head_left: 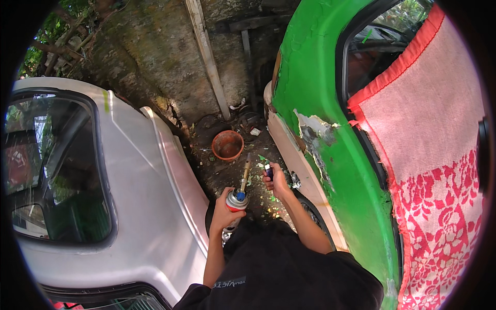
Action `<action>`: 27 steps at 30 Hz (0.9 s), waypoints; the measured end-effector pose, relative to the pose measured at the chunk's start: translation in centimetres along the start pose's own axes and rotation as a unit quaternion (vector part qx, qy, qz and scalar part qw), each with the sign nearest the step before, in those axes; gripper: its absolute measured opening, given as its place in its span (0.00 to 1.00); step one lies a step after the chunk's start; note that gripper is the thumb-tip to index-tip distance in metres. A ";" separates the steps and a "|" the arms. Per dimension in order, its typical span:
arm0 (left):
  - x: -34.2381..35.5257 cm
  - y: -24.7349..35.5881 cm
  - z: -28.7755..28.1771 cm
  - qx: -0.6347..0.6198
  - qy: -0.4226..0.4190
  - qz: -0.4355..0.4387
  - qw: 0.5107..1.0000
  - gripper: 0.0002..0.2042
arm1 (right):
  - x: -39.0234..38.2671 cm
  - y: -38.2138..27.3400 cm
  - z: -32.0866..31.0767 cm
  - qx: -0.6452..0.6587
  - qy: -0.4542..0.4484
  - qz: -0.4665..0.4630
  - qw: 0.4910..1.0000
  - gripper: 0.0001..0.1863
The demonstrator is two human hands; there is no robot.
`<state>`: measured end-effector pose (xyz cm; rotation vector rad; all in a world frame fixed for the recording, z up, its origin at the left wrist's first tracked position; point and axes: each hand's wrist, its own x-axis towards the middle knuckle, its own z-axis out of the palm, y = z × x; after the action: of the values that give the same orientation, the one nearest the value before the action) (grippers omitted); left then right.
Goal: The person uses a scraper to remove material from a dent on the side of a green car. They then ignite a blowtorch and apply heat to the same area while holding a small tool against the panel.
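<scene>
My left hand (223,209) grips a red and silver gas canister (236,202) with a blue fitting and a brass-coloured torch nozzle (245,173) pointing away from me. To its right, my right hand (277,181) is closed on a small dark lighter (269,172) with a light top, held near the nozzle but apart from it. Just beyond my right hand stands the green car (356,217), with cracked, peeled paint and bare patches (315,133) on its body and a pale panel (315,206) low down.
A pale car (144,217) flanks me on the left. A red and pink patterned cloth (434,113) drapes the green car. Ahead are a mossy wall (144,36), a leaning plank (206,57), a terracotta pot (227,135) and scattered chips on the ground. Foliage (46,36) hangs at upper left.
</scene>
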<state>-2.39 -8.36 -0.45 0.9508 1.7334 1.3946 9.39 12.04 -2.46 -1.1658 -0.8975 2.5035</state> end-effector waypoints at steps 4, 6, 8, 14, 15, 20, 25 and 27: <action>0.2 0.2 0.0 0.024 -0.011 0.013 1.000 0.33 | -0.2 -0.4 0.3 -0.086 0.050 -0.036 0.994 0.24; 0.3 0.5 0.1 0.033 -0.019 0.022 0.999 0.33 | 0.2 -1.1 1.0 -0.076 0.051 -0.044 0.995 0.23; 0.4 1.0 0.3 0.038 -0.026 0.019 0.999 0.33 | 0.8 -1.2 1.5 -0.030 0.042 -0.056 0.997 0.22; 0.2 1.4 0.2 0.033 -0.029 0.010 0.999 0.33 | 0.7 -1.7 2.8 -0.057 0.043 -0.071 0.995 0.22; 0.2 1.5 0.2 0.031 -0.033 0.002 0.999 0.33 | 0.8 -1.7 2.8 -0.058 0.040 -0.073 0.995 0.22; 0.1 1.1 0.1 0.046 -0.029 0.010 0.998 0.33 | 1.4 -1.3 2.2 -0.051 0.005 -0.083 0.995 0.22; 0.1 1.0 0.2 0.058 -0.021 0.020 0.998 0.33 | 1.0 -0.1 0.5 -0.028 -0.007 -0.031 0.999 0.22; 0.3 0.4 0.1 0.056 -0.025 0.024 0.998 0.34 | 0.8 -0.2 0.5 -0.026 0.002 -0.035 0.999 0.23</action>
<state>-2.35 -7.99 -0.07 1.0846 1.7775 1.3038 8.46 12.33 -2.62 -1.1349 -0.9909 2.4338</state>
